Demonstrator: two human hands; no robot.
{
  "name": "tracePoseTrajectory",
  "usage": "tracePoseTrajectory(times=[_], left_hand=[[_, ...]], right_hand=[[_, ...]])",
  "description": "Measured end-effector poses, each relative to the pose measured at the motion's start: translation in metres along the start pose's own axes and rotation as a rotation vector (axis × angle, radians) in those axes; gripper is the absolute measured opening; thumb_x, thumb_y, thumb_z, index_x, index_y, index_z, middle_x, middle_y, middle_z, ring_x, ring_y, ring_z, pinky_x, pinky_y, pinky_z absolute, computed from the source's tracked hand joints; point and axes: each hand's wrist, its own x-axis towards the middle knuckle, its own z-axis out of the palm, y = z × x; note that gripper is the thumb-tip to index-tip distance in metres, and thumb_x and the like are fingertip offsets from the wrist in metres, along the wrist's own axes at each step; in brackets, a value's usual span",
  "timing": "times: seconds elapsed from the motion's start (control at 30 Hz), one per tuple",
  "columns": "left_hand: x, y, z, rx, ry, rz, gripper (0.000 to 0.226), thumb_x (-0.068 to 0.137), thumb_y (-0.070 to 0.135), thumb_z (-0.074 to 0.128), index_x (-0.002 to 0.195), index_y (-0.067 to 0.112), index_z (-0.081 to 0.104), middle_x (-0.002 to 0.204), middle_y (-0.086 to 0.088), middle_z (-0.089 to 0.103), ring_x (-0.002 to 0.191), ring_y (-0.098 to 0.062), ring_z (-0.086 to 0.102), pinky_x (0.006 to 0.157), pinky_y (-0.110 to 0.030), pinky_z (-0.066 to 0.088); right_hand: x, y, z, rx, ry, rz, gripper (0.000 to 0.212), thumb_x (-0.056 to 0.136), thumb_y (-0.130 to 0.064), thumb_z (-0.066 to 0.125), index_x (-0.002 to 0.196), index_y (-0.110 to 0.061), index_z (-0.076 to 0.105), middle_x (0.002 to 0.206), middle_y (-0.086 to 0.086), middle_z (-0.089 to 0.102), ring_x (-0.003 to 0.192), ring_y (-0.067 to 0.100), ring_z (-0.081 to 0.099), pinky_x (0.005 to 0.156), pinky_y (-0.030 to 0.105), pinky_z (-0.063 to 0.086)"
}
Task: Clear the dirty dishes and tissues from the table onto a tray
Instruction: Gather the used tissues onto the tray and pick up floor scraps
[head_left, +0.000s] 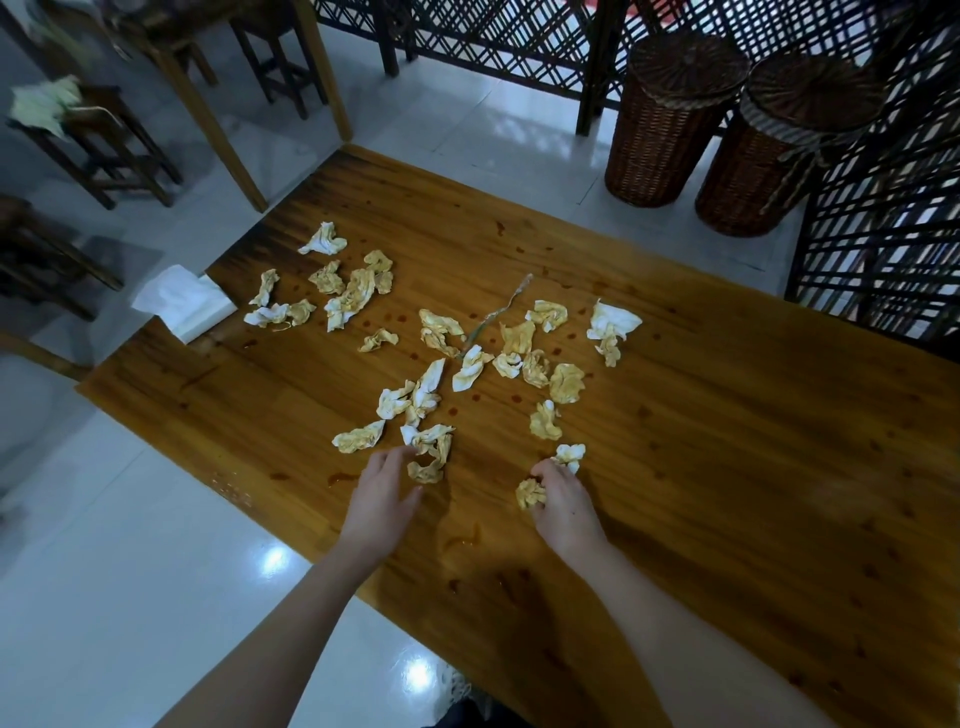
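A: What is closest?
B: Two bare arms reach out over a brown wooden counter (753, 493). There are wet, shiny spots on the wood between them.
A: What are the hands doing?
B: The right hand (563, 501) has its fingers curled tight round a yellow wad (529, 492) of tissue. The left hand (382, 493) is spread out, palm down. It touches the near edge of a long stained tissue (434, 457) but does not pinch it.
A: Is there more tissue?
B: Yes, lots. A small white tissue (571, 454) lies just past the right hand, right by its knuckles. Farther out, past both hands, many crumpled tissues (519, 338) are scattered over the counter. Most have yellow stains. A thin green stalk (493, 314) lies among them.
A: And way off to the left?
B: A stack of clean white napkins (182, 304) sits at the counter's edge, far out and left of the left hand.
A: What is past the counter?
B: A shiny white floor (130, 571). Far out and right of the right hand stand two wicker baskets (670, 135) with lids, beside a dark lattice screen (883, 234). Far to the left are dark wooden stools (98, 140).
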Motion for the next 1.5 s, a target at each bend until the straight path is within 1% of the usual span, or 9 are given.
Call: tracePoseTrajectory(times=[0.23,0.33,0.53,0.67,0.83,0.97,1.1,1.27,1.5], left_hand=[[0.009,0.012,0.004,-0.010,-0.029,0.006,0.055,0.090,0.017,0.062,0.140,0.021,0.040,0.144,-0.005,0.039,0.129,-0.017,0.043,0.102,-0.026,0.040],[0.014,0.014,0.006,-0.021,-0.022,0.009,0.055,0.089,0.017,0.064,0.139,0.023,0.041,0.142,-0.003,0.041,0.125,-0.015,0.045,0.098,-0.022,0.040],[0.029,0.011,-0.001,-0.011,-0.046,0.027,0.054,0.090,0.018,0.064,0.139,0.023,0.042,0.142,-0.002,0.040,0.127,-0.016,0.045,0.100,-0.027,0.042],[0.043,0.010,-0.011,-0.031,-0.064,0.070,0.051,0.091,0.015,0.062,0.137,0.021,0.043,0.140,-0.004,0.042,0.122,-0.018,0.048,0.099,-0.029,0.045],[0.057,0.006,-0.021,-0.046,-0.098,0.098,0.050,0.092,0.016,0.060,0.138,0.020,0.043,0.138,-0.004,0.042,0.120,-0.018,0.049,0.098,-0.028,0.045],[0.069,0.000,-0.026,-0.060,-0.120,0.138,0.047,0.092,0.013,0.060,0.137,0.017,0.045,0.137,-0.005,0.043,0.123,-0.018,0.047,0.100,-0.029,0.044],[0.080,-0.004,-0.030,-0.051,-0.149,0.132,0.048,0.092,0.012,0.059,0.137,0.020,0.044,0.137,-0.004,0.043,0.124,-0.020,0.046,0.102,-0.032,0.043],[0.095,-0.006,-0.031,-0.058,-0.183,0.137,0.047,0.092,0.012,0.059,0.136,0.021,0.046,0.139,-0.003,0.042,0.125,-0.019,0.046,0.102,-0.036,0.045],[0.118,-0.019,-0.036,-0.036,-0.199,0.145,0.047,0.093,0.016,0.059,0.137,0.021,0.044,0.138,-0.001,0.042,0.126,-0.017,0.044,0.100,-0.032,0.043]], right_hand=[[0.014,0.014,-0.031,0.032,0.206,0.051,0.040,0.079,0.001,0.067,0.113,-0.016,0.056,0.109,-0.001,0.059,0.105,0.017,0.055,0.094,0.030,0.047],[0.024,0.016,-0.038,0.025,0.235,0.088,0.041,0.079,0.001,0.068,0.115,-0.017,0.057,0.109,-0.001,0.062,0.106,0.017,0.056,0.092,0.029,0.046],[0.026,0.017,-0.026,-0.044,0.141,0.104,0.054,0.089,0.002,0.052,0.138,-0.020,0.047,0.146,0.002,0.041,0.133,0.021,0.039,0.109,0.032,0.033],[0.024,0.015,-0.017,-0.079,0.088,0.124,0.068,0.087,0.005,0.053,0.147,-0.020,0.032,0.153,0.003,0.031,0.138,0.021,0.032,0.112,0.032,0.030],[0.023,0.011,-0.010,-0.138,0.111,0.178,0.057,0.091,-0.003,0.052,0.144,-0.018,0.037,0.142,0.001,0.042,0.130,0.018,0.039,0.108,0.028,0.033],[0.025,0.006,-0.010,-0.025,0.189,0.295,0.048,0.088,0.002,0.052,0.132,-0.017,0.051,0.135,0.000,0.047,0.128,0.018,0.042,0.108,0.029,0.034],[0.028,0.004,-0.019,0.079,0.230,0.343,0.040,0.086,0.002,0.055,0.122,-0.015,0.056,0.118,-0.004,0.049,0.116,0.018,0.048,0.097,0.030,0.042],[0.049,-0.007,-0.032,0.108,0.310,0.356,0.045,0.087,0.000,0.057,0.128,-0.017,0.053,0.123,0.000,0.051,0.122,0.021,0.044,0.099,0.032,0.041],[0.092,-0.024,-0.040,0.047,0.268,0.403,0.057,0.093,-0.006,0.050,0.145,-0.023,0.035,0.137,0.011,0.043,0.127,0.028,0.040,0.096,0.038,0.044]])
